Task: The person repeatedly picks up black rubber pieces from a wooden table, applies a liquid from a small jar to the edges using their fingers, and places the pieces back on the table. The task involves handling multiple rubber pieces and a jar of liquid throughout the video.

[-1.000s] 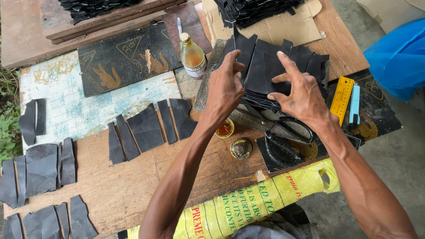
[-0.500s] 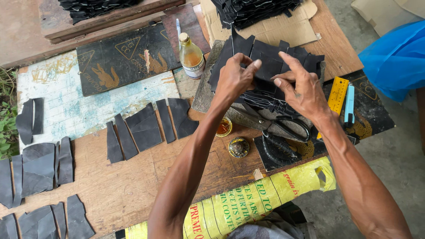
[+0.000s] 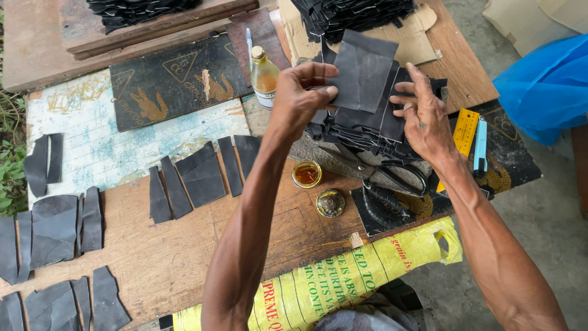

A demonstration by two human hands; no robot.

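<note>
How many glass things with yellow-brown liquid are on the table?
2. A small glass bottle of amber liquid stands beside the left hand, and a small open glass jar of amber liquid sits beside the black scissors. Others may hide under the stacked black sheets.

Black leather piece (image 3: 362,72), amber glue bottle (image 3: 265,73), yellow ruler (image 3: 463,136).
</note>
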